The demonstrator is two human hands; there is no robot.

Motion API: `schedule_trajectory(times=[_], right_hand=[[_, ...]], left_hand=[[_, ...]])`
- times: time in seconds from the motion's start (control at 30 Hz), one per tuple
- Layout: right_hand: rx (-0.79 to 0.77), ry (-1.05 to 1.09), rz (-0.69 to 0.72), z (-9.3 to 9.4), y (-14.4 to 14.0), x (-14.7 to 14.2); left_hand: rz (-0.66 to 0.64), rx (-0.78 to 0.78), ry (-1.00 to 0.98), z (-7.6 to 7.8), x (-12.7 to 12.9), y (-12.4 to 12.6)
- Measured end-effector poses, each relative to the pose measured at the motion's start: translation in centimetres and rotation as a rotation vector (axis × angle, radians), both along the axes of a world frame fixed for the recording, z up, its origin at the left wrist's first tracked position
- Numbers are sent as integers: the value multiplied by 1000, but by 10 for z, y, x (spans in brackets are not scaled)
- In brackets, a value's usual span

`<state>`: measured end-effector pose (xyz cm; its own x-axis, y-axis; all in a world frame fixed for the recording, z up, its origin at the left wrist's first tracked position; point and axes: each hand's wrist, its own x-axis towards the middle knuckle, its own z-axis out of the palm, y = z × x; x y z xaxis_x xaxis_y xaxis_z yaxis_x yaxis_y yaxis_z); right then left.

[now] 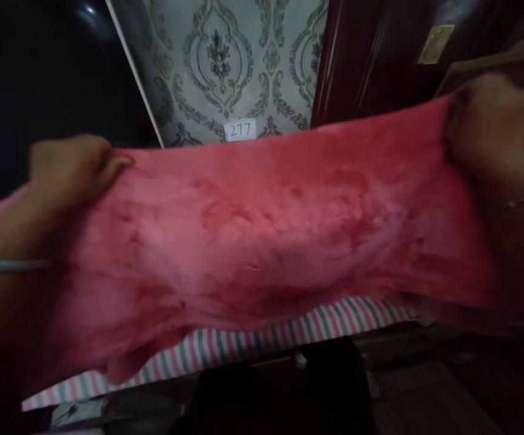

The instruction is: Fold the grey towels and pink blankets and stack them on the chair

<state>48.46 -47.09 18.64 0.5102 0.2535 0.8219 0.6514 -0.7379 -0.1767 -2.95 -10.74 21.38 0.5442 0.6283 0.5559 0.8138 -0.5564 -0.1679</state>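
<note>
A pink-red cloth [262, 223] is stretched wide between my two hands, its upper edge pulled nearly straight and rising to the right. My left hand [74, 166] grips the upper left part, with a little cloth showing beyond the wrist. At the upper right corner my right hand [488, 121] is closed on the fabric, blurred by motion. Darker blotches and soft creases run across the cloth's middle. Below its lower edge shows a striped cloth [244, 344] in white, pink and grey. What kind of item the pink-red cloth is, I cannot tell.
Behind stands a patterned wall [219, 60] with a small paper label [240, 130] reading 277. A large dark panel [49, 78] fills the left. A dark red wooden door or cabinet [366, 54] with a pale plate [436, 44] is on the right.
</note>
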Motion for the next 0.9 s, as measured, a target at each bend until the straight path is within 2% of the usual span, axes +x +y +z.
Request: schedule_trajectory(times=[0.1, 0.17, 0.27, 0.37, 0.43, 0.5, 0.6, 0.67, 0.73, 0.8, 0.9], right_hand=[[-204, 102, 17, -55, 48, 17], [-260, 178, 62, -97, 74, 34], [-354, 263, 85, -153, 103, 59], [-468, 321, 107, -190, 124, 77], [-508, 345, 122, -203, 132, 89], [-523, 343, 116, -212, 138, 103], [-527, 315, 73, -224, 141, 122], [-568, 336, 47, -234, 142, 130], [-657, 395, 66, -247, 145, 134], [-732, 449, 108, -258, 151, 134], [-706, 444, 180, -267, 172, 124]], left_hand=[[-39, -62, 204, -54, 45, 21], [-104, -156, 296, -93, 74, 43], [-109, -302, 346, -153, 113, 79], [-133, -378, 366, -202, 141, 109], [-139, -419, 366, -224, 152, 125], [-139, -446, 354, -236, 155, 137], [-155, -529, 295, -239, 150, 149], [-204, -698, 213, -234, 140, 155], [-235, -948, 94, -227, 124, 161], [-189, -1156, -52, -221, 103, 164], [-86, -1248, -205, -216, 72, 165]])
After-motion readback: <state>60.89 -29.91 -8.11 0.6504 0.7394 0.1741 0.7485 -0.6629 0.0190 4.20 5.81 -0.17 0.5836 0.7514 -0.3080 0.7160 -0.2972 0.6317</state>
